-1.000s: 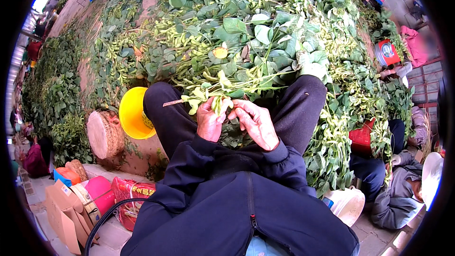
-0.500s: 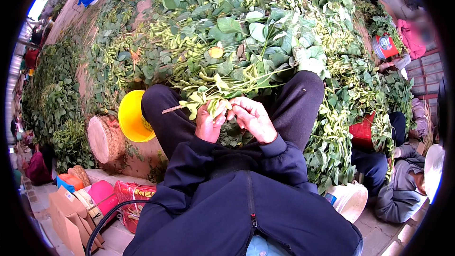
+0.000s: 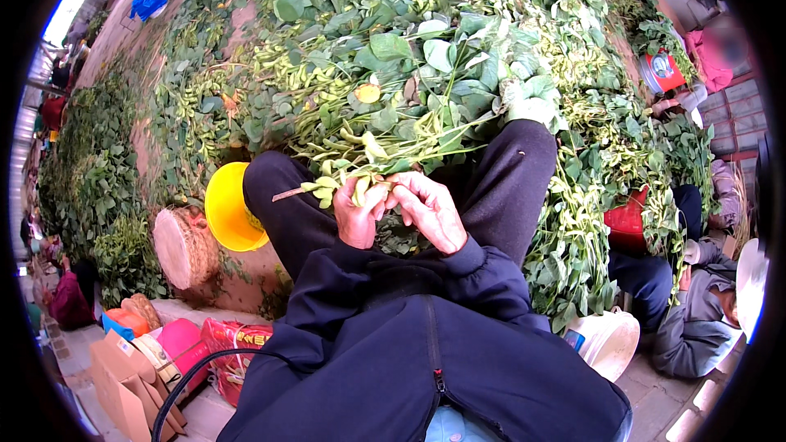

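Note:
Over my lap, my left hand (image 3: 359,213) is closed on a cut soybean plant (image 3: 332,192) with pale green pods and a brown stem end pointing left. My right hand (image 3: 422,209) has its fingers bent and pinched at the same plant, just right of my left fingers; some fingertips are hidden. A spread heap of leafy soybean plants (image 3: 393,49) lies in front of my knees. A yellow bucket (image 3: 227,205) stands beside my left knee, its inside partly visible.
A straw stool (image 3: 184,250) is left of the bucket. Cardboard (image 3: 123,376) and a red bag (image 3: 237,356) lie at lower left. A white bucket (image 3: 610,340) is at my right. A co-worker in grey (image 3: 688,327) and a person in pink (image 3: 708,57) sit on the right.
My fingers have shifted slightly on the plant, with the right fingertips closer to the left hand. The plant stays held in the same place, and the view has tilted a little.

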{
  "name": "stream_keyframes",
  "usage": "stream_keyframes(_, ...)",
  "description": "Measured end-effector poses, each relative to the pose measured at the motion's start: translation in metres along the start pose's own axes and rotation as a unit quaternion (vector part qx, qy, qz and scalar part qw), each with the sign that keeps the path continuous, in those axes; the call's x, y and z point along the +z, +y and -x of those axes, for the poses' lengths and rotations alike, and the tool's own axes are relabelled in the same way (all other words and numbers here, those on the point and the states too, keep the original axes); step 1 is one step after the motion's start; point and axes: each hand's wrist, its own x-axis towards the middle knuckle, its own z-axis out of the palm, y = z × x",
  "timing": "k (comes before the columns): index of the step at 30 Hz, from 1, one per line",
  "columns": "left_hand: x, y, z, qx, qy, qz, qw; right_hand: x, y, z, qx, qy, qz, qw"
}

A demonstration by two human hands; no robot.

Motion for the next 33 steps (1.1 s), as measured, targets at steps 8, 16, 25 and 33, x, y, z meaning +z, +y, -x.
stream_keyframes(8,-0.004,0.007,-0.003,-0.122,-0.007,0.122,0.985,-0.029,0.043,-0.009,0.046,0.105,-0.020,0.993)
stream_keyframes(16,-0.007,0.008,-0.004,-0.153,-0.037,0.145,0.977,-0.012,0.037,-0.029,0.097,0.000,-0.141,0.985)
stream_keyframes(25,-0.010,0.013,-0.003,-0.169,-0.053,0.196,0.965,-0.014,0.045,-0.029,0.084,-0.023,-0.194,0.977)
stream_keyframes(33,-0.025,0.000,-0.015,-0.133,0.004,0.119,0.984,-0.014,0.003,-0.010,0.020,-0.012,-0.018,1.000)
